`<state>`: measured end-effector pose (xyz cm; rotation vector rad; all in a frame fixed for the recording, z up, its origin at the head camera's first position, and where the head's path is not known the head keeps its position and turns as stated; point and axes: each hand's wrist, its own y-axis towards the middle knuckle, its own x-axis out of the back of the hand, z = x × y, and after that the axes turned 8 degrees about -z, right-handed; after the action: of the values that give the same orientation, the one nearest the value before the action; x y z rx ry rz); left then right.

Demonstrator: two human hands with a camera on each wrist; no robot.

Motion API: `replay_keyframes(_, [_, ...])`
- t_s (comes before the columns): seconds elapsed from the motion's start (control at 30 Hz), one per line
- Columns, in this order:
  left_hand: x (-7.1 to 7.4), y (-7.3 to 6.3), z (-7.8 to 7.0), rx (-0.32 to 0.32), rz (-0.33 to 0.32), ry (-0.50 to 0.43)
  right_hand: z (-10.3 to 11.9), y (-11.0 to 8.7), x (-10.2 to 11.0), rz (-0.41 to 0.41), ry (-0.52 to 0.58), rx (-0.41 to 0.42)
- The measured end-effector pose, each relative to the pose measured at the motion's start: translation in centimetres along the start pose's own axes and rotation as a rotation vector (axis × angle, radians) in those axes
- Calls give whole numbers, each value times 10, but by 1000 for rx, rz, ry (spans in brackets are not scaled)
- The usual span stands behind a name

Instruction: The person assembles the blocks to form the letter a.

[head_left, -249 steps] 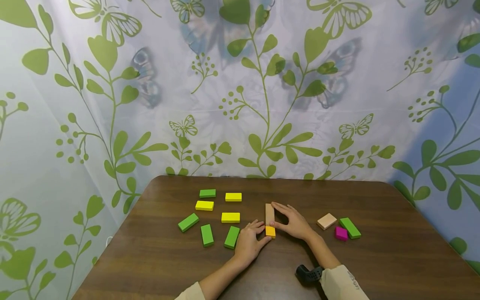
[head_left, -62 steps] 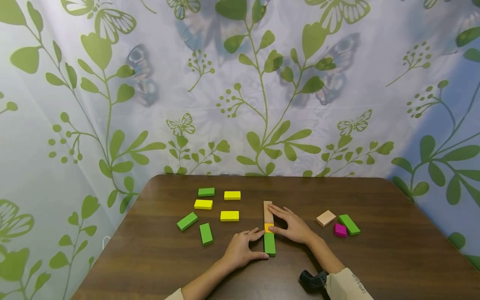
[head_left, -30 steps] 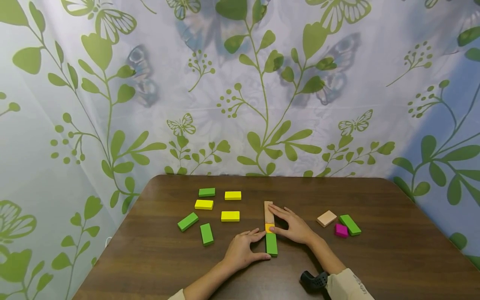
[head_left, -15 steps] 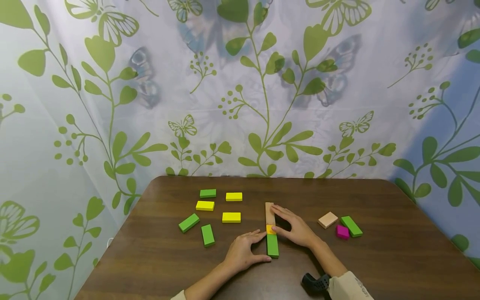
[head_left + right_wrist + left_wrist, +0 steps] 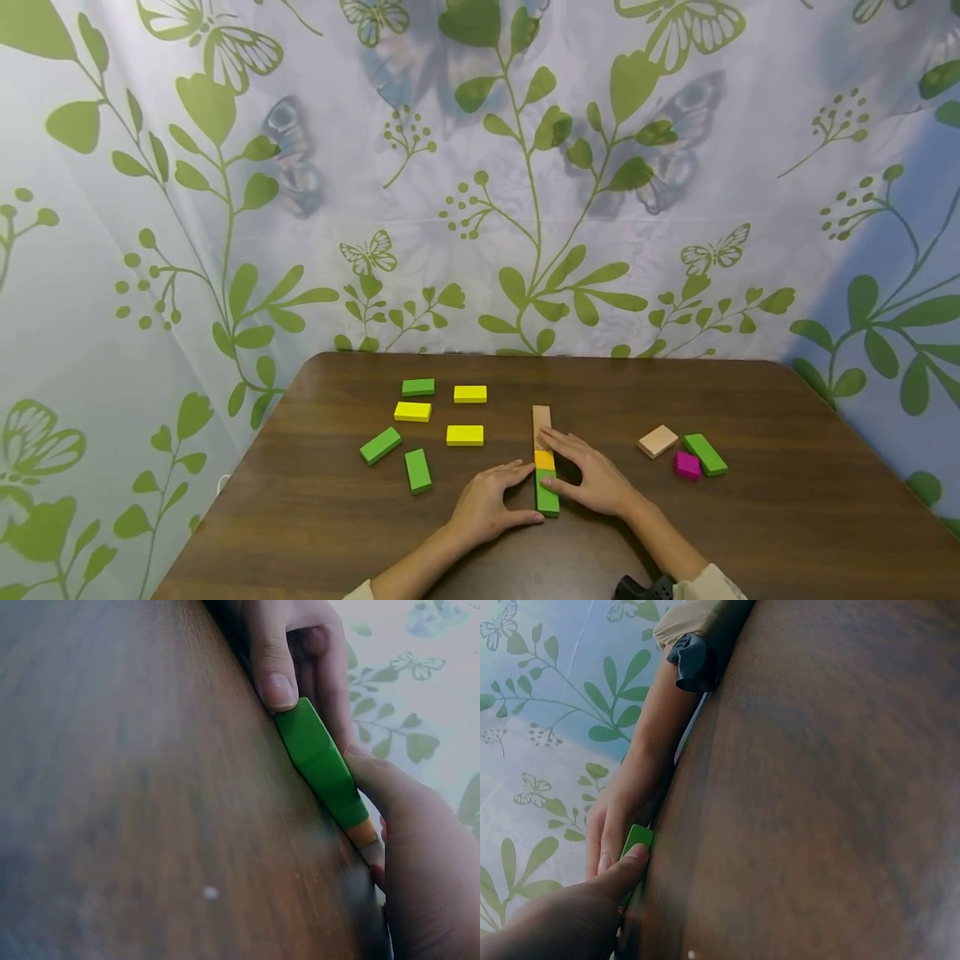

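Three blocks lie end to end in a row at mid-table in the head view: a beige wooden block [image 5: 541,420] farthest, a short orange block [image 5: 544,460], and a green block [image 5: 548,503] nearest. My left hand [image 5: 483,502] lies along the row's left side, thumb at the green block's near end, fingers beside the orange-green joint. From the right, my right hand [image 5: 600,483] touches the row with fingertips beside the beige block and thumb on the green block. In the right wrist view, both thumbs meet the green block [image 5: 319,761]. Some fingertips are hidden.
Left of the row lie several loose blocks, including a yellow block [image 5: 465,436] and a green block [image 5: 417,472]. To the right are a beige block [image 5: 657,442], a magenta block [image 5: 687,466] and a green block [image 5: 705,454]. A patterned curtain [image 5: 420,192] hangs behind the table [image 5: 300,533].
Over the earlier frames, the left hand brought a green block from the left to the row's near end. Just now, the right hand slid nearer, its thumb passing from the orange to the green block.
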<state>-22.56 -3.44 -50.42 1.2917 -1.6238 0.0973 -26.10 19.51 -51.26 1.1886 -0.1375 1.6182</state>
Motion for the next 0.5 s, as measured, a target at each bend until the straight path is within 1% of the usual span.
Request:
replay_keyframes(0.2, [0,0,0,-1,11,9,-1,0,-1,3,-20,20])
replay_keyframes(0.5, [0,0,0,11,23,4,0,2,1,9,-12,31])
